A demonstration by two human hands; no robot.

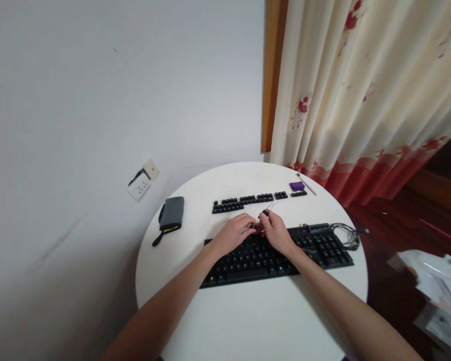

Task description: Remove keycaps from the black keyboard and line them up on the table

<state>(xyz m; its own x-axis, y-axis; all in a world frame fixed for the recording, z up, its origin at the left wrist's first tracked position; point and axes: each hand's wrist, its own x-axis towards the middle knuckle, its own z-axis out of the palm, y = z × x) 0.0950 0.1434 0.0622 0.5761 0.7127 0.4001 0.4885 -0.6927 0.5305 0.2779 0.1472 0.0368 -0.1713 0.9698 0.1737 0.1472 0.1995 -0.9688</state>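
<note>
A black keyboard (248,273) lies across the white round table, and both my hands are above its upper rows. My right hand (276,231) is closed round a keycap puller (263,214): its black handle and thin wire loops stick out past the fingers. Beside it my left hand (235,231) pinches a small dark piece (252,226), which looks like a keycap. The fingertips of the two hands nearly meet. Beyond them, loose black keycaps (229,206) are laid out in rows on the table.
A grey pouch (172,212) with a black strap lies on the left of the table (244,321). At the back right are a folded purple cloth (296,186) and a thin brush (306,184). The coiled cable (350,240) rests at the keyboard's right end. A wall stands behind.
</note>
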